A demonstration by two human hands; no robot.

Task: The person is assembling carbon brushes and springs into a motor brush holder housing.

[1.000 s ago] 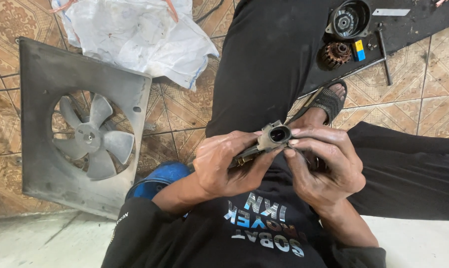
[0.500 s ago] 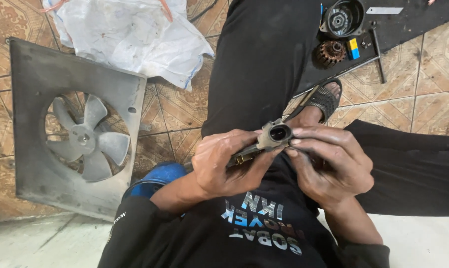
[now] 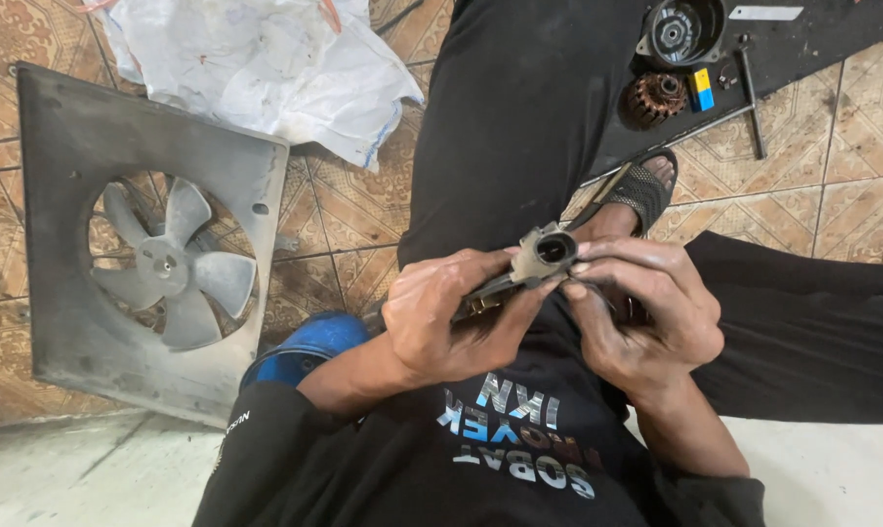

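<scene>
My left hand (image 3: 446, 317) grips the stem of a small grey connector part (image 3: 544, 256) with a round dark opening at its top. My right hand (image 3: 636, 312) closes around the same part from the right, fingertips on its head and on thin dark wires under it. Both hands are held over my lap, above my black shirt and trousers. The lower end of the part is hidden inside my left palm.
A grey fan shroud (image 3: 80, 146) with a five-blade fan (image 3: 168, 265) lies on the tiled floor at left. A crumpled white plastic sheet (image 3: 266, 68) lies behind it. At top right, on a black mat, sit a round motor housing (image 3: 680, 31), a copper-wound rotor (image 3: 654, 98) and a tool (image 3: 749, 93).
The hands stay on the part with almost no shift. The view has drifted slightly, so the fan shroud sits a little further left and higher.
</scene>
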